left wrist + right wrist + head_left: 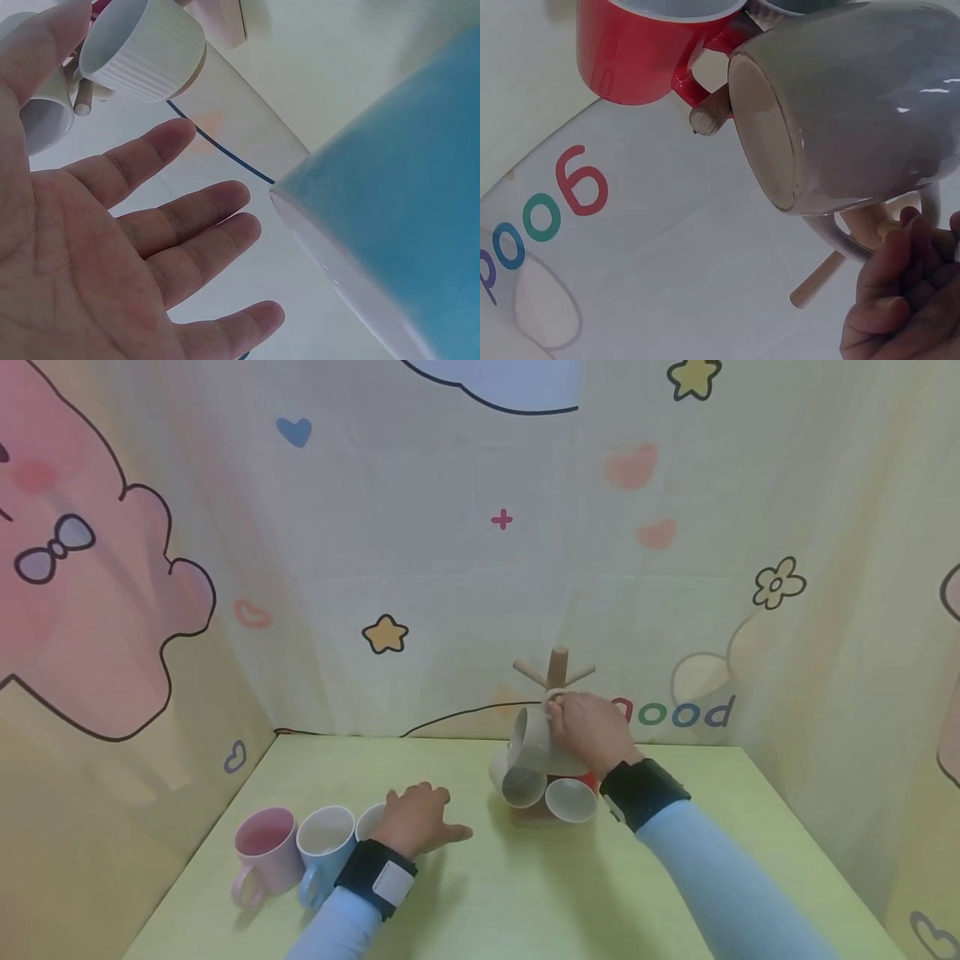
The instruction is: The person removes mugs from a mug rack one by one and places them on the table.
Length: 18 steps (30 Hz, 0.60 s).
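Observation:
On the right, my right hand (596,731) grips a grey mug (536,745) by its handle, up against a wooden mug tree (557,668). The right wrist view has the fingers curled at the handle, with the mug (855,112) lying on its side. Lower on the tree hang a white ribbed mug (146,52) and a red mug (645,56). My left hand (416,818) hovers with fingers spread beside a white-rimmed mug (367,823), partly hidden by it. A blue mug surface (405,172) appears close to those fingertips in the left wrist view.
A pink mug (270,852) and a light blue mug (324,839) stand upright at the left of the pale green table (525,893). Printed curtains (450,527) enclose the back and sides. The tree stands near the table's back edge.

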### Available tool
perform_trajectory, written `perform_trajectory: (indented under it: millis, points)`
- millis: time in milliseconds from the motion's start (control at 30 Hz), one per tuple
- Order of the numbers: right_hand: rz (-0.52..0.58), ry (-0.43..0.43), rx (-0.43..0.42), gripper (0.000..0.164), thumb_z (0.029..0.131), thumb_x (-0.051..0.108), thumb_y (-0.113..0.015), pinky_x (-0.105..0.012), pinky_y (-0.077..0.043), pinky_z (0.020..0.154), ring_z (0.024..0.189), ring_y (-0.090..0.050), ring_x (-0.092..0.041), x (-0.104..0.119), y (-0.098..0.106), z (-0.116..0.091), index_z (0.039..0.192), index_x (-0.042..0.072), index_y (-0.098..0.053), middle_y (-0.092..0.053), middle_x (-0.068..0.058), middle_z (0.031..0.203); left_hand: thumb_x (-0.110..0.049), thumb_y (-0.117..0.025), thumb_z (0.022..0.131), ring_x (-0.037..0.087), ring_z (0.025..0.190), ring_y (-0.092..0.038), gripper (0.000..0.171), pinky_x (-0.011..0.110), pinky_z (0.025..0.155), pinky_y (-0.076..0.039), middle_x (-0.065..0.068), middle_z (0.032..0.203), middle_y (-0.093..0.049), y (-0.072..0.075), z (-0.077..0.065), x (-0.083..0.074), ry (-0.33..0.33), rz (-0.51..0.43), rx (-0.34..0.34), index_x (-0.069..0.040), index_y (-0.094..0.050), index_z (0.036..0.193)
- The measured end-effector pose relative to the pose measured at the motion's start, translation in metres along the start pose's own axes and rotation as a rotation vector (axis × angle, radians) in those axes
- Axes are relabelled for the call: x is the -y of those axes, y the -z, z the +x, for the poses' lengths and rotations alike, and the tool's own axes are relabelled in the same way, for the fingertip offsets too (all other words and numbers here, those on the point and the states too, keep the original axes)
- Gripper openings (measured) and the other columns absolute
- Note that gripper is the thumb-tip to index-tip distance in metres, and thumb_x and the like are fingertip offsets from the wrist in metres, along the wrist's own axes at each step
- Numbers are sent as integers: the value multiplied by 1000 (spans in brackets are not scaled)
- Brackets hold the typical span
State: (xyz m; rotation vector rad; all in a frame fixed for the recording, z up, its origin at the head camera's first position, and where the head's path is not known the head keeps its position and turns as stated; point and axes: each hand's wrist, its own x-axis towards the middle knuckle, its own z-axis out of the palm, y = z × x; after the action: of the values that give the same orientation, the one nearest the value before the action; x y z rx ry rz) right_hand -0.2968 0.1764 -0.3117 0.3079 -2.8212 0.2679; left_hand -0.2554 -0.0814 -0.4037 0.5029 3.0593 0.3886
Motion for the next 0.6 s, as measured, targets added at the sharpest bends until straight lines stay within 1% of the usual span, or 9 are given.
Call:
perform_trajectory:
  millis: [167,367,500,600]
  points:
    - [20,-47,15,34,104,33,-45,-46,-57,71,79,-57,-29,0,-1,-1,106,6,-67,-61,-12,87,-52,-76,80,40,104,-60,60,68,97,-37,17,108,-65,1,-1,-2,0,2,-3,-5,-67,116]
    - [29,-79,33,35,104,37,-47,-41,-56,63,76,-56,-28,-1,0,-4,107,9,-68,-60,-12,86,-52,-76,80,40,106,-59,61,68,97,-37,18,109,-65,3,-1,-5,-5,1,-11,-5,-67,117]
    - [53,-124,39,44,101,44,-51,-41,-54,60,76,-58,-30,-3,4,-12,115,6,-68,-63,-14,92,-53,-76,80,39,106,-59,62,67,98,-37,18,111,-65,4,-1,-7,-1,4,-17,-5,-67,118]
    - [79,-153,33,53,99,48,-52,-43,-54,62,79,-61,-31,-6,9,-20,121,2,-65,-66,-16,101,-53,-76,80,39,106,-59,62,66,98,-38,17,111,-64,6,0,-8,8,11,-20,-6,-67,119]
